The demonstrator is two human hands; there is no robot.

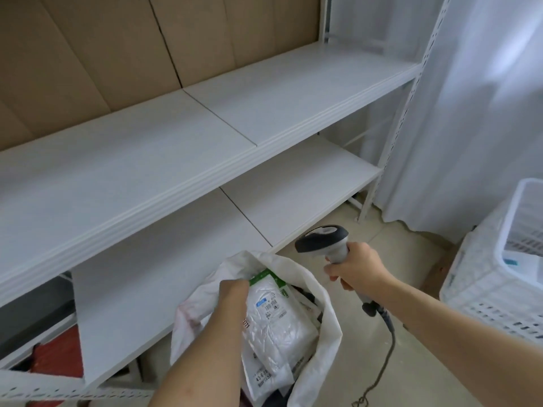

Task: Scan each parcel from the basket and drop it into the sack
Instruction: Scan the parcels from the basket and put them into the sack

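Left hand curled on top edge of white parcel, held inside sack mouth; fingers hidden, grip apparently closed. Scanner handle wrapped tight by right hand. Basket at right.

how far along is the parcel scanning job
Done: several bagged parcels already lie in the white woven sack. In hand: the left hand holds a white plastic parcel in the sack's mouth; the right hand grips the grey handheld scanner. Left: the white plastic basket shows something inside.

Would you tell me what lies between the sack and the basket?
In the head view, the right hand holding the scanner, above bare floor.
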